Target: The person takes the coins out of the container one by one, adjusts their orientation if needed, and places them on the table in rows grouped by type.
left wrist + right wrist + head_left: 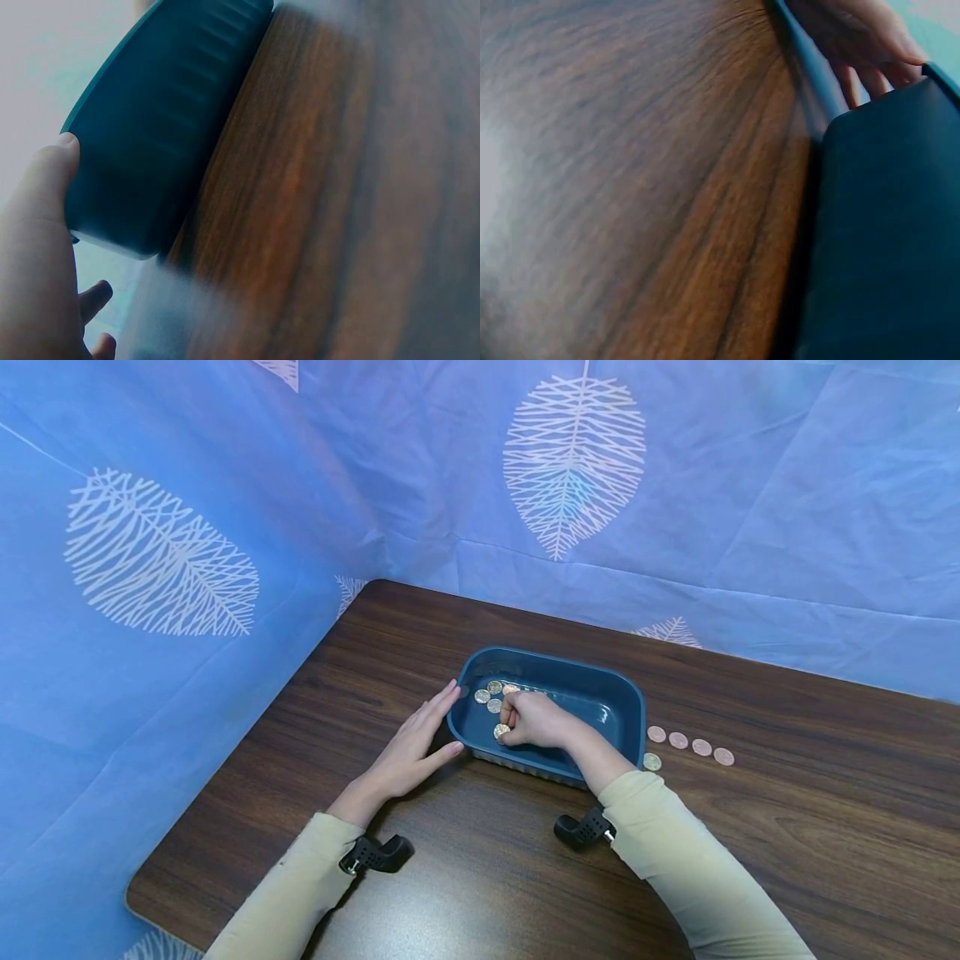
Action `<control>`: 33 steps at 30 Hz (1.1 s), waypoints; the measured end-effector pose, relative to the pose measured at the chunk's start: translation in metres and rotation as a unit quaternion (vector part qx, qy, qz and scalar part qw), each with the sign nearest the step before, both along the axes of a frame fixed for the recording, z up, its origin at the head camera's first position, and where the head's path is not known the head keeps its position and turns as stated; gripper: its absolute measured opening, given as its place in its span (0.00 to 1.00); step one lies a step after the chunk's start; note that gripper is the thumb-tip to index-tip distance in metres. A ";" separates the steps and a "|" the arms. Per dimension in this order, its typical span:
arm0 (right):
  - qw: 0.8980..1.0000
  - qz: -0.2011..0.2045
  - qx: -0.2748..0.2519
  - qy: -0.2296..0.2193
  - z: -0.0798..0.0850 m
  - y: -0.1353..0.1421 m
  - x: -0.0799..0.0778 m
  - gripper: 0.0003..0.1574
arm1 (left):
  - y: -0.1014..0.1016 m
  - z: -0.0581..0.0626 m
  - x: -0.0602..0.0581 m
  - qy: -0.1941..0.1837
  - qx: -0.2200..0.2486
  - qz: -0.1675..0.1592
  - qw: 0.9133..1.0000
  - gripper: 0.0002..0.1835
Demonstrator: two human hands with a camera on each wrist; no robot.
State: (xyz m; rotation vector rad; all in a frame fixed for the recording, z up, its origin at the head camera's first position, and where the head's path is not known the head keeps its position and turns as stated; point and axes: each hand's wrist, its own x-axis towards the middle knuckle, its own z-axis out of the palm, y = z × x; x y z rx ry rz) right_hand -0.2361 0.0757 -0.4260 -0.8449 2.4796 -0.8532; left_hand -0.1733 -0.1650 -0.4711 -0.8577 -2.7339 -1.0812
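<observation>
A dark blue rectangular dish (588,672) stands on the table, with several coins (482,696) lying at its left end. My right hand (536,720) reaches inside the dish and pinches a gold-coloured coin (502,731) between thumb and finger, close to the dish's floor. Against the dish's left end rests my left hand (408,747), fingers straight and thumb spread. In the left wrist view the thumb (66,150) touches the dish's rim. The right wrist view shows the outer wall of the dish (892,210), with the left hand beyond it; the right hand is out of that view.
Right of the dish, several copper-coloured coins (678,741) form a row on the brown wooden table (810,777). One gold-coloured coin (652,762) lies beside the dish's right end. A blue leaf-patterned cloth (450,468) hangs behind the table and along its left side.
</observation>
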 end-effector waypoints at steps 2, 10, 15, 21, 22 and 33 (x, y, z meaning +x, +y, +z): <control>1.000 0.007 -0.022 -0.008 0.000 0.001 0.000 0.12 | 0.000 0.000 0.000 -0.001 0.001 -0.001 1.000 0.39; 0.997 0.016 -0.078 -0.013 0.007 0.008 0.004 0.05 | 0.000 0.000 0.000 0.000 0.001 -0.004 1.000 0.39; 0.996 -0.020 -0.089 0.017 0.023 0.021 0.014 0.03 | 0.000 0.000 0.001 0.003 -0.002 -0.004 1.000 0.39; 0.993 -0.046 -0.093 0.051 0.043 0.055 0.028 0.05 | 0.000 0.001 0.001 0.006 -0.001 -0.003 1.000 0.39; 0.993 -0.053 -0.095 0.055 0.046 0.062 0.030 0.05 | 0.000 0.001 0.001 0.006 0.000 -0.004 1.000 0.39; 0.970 -0.195 -0.060 0.132 0.069 0.153 0.065 0.09 | 0.000 0.000 0.002 -0.001 0.001 0.000 1.000 0.39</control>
